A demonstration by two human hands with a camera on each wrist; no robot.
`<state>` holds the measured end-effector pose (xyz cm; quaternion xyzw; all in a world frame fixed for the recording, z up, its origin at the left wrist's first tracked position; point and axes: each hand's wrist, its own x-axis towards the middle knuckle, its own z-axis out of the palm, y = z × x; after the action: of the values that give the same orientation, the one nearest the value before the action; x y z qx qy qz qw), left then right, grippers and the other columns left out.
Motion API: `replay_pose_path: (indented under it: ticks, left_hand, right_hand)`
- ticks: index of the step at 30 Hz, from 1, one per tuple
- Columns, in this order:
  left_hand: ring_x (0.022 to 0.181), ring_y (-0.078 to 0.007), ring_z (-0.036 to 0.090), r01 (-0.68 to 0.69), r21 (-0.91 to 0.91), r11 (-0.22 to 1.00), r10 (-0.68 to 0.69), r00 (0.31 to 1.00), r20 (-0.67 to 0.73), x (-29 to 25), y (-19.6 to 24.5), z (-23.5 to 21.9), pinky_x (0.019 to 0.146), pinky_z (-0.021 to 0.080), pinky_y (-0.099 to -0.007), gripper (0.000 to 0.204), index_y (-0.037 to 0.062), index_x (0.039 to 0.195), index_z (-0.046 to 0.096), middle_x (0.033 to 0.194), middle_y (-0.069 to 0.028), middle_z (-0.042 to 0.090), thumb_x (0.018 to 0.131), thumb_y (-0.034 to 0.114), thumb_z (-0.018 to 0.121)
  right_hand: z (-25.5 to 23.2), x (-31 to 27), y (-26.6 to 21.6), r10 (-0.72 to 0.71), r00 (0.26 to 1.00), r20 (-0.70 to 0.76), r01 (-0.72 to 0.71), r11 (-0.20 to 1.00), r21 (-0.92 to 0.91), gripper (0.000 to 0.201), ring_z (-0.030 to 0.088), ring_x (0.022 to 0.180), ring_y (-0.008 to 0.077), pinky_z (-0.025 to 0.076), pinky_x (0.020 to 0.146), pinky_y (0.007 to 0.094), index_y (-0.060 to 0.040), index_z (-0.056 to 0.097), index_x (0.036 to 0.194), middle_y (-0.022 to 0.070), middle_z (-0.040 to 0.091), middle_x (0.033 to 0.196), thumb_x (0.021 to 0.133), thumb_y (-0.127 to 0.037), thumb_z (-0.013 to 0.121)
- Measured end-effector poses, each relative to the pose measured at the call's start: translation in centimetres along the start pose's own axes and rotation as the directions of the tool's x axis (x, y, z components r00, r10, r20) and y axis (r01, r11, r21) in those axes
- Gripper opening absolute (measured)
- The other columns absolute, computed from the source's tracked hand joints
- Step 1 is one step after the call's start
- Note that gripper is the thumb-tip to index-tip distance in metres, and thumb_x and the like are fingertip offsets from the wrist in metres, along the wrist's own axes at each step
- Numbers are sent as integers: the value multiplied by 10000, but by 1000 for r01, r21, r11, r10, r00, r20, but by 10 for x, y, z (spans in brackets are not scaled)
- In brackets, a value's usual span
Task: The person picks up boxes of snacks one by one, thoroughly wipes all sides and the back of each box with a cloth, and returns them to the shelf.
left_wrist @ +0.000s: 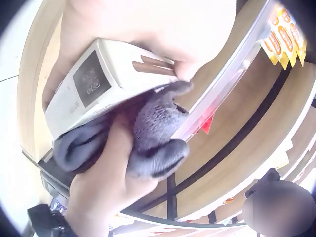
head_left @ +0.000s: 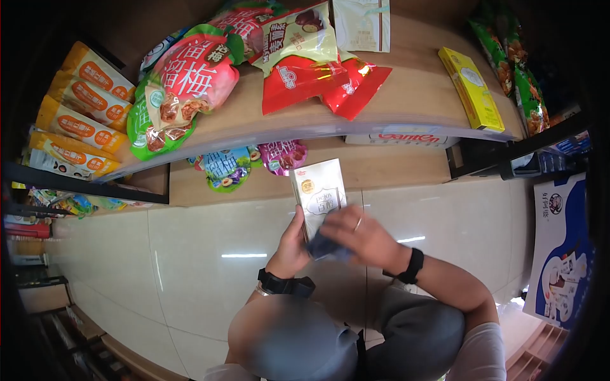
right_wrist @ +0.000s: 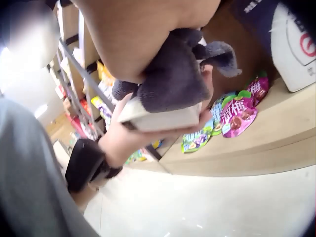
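Observation:
A white box (head_left: 318, 184) with printed lettering is held upright in front of the body, above the floor. My left hand (head_left: 291, 244) grips it from the side and below; in the right wrist view the left fingers wrap its far edge. My right hand (head_left: 367, 240), with a ring, holds a dark grey cloth (head_left: 327, 249) against the lower part of the box. In the left wrist view the cloth (left_wrist: 158, 133) is bunched along the box's (left_wrist: 81, 94) edge, and in the right wrist view it (right_wrist: 173, 79) covers much of one face.
Above is a shelf (head_left: 406, 95) with red snack bags (head_left: 298, 82), pink and green bags (head_left: 190, 76), orange pouches (head_left: 86, 101) and a yellow box (head_left: 471, 89). More pouches (head_left: 225, 168) lie on the lower shelf. A blue and white carton (head_left: 559, 254) stands at the right.

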<state>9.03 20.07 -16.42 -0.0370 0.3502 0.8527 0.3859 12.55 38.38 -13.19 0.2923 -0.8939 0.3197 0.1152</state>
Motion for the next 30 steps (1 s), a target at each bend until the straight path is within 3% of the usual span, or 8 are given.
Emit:
replay_pose_path:
  ticks: [5,8,11,15,22,25,28,30]
  left_hand:
    - [1273,-249,468,136,-88,987,-125,985,118,1,-11,-6,1069,380,-419,593,54,1434,323,1393,-116,457,1020,475,266]
    - [1271,-272,471,155,-134,979,-154,988,20,3,-5,6,1068,379,-420,603,47,1434,322,1394,-144,456,1019,480,260]
    - [1219,-262,520,52,-97,994,-48,998,41,10,-5,-3,1062,388,-402,598,46,1418,358,1349,-148,502,1017,481,275]
    - [1213,-240,523,116,-311,943,-86,991,107,5,-3,-1,1049,403,-398,554,41,1390,393,1335,-123,516,1023,445,298]
    - [1094,-171,554,80,101,992,-88,993,75,2,2,4,925,463,-332,628,28,1425,347,1225,-80,544,929,340,574]
    - [1067,-139,542,94,224,970,-106,993,42,6,-4,-3,894,455,-303,736,42,1448,281,1193,-67,544,875,278,676]
    - [1055,-132,544,-30,301,953,4,996,89,6,-13,-5,889,455,-297,775,52,1458,235,1194,-83,547,877,310,679]
    - [1051,-133,555,20,294,956,-23,1000,9,6,-12,-3,866,468,-286,678,76,1452,238,1209,-98,539,933,304,609]
  right_hand:
    - [-24,16,16,244,942,-231,-248,969,15,535,532,1052,340,475,902,408,-50,600,1084,116,562,1135,562,17,694]
    - [-9,3,-1,-51,999,6,50,995,86,536,553,1037,327,478,868,414,-42,602,1111,120,567,1148,586,-59,706]
    - [7,-9,-17,-172,978,114,149,971,187,501,553,1055,326,475,881,424,-29,605,1110,126,563,1151,621,-87,694]
    - [-4,3,7,133,988,-73,-120,980,160,609,530,1055,350,463,909,421,-52,600,1133,133,537,1158,537,16,708]
    - [-34,20,12,375,887,-268,-302,912,278,530,549,1054,341,459,912,398,-51,601,1116,138,543,1145,600,45,674]
    - [-45,31,4,318,899,-301,-262,942,212,525,547,1031,341,462,888,397,-49,598,1104,130,554,1121,593,42,676]
    - [-42,36,4,264,930,-255,-262,964,43,508,539,1000,341,463,858,401,-47,599,1084,125,560,1094,589,38,676]
    - [-39,35,6,259,937,-233,-266,964,-1,496,532,983,340,462,844,406,-47,600,1071,123,563,1075,588,34,675]
